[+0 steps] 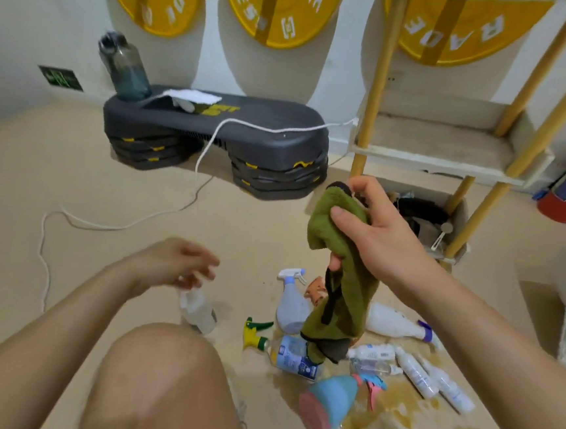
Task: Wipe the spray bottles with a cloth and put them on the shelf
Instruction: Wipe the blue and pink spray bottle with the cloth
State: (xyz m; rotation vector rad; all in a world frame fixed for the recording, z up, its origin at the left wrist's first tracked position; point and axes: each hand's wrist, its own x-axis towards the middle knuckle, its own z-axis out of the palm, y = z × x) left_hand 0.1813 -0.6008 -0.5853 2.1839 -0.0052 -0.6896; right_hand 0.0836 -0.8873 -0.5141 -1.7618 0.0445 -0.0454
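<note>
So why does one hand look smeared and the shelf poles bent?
Head view: the left hand and the bottle under it are motion-blurred; the right hand with the cloth is sharp; the wide lens bows the poles of the shelf.

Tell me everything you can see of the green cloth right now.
The green cloth is olive, soft and fuzzy like microfibre, with a dark edge trim and a black loop strap hanging down its front. It is bunched and hangs lengthwise from the right hand, which grips its upper part. Its lower end dangles over the spray bottles on the floor; contact cannot be told.
</note>
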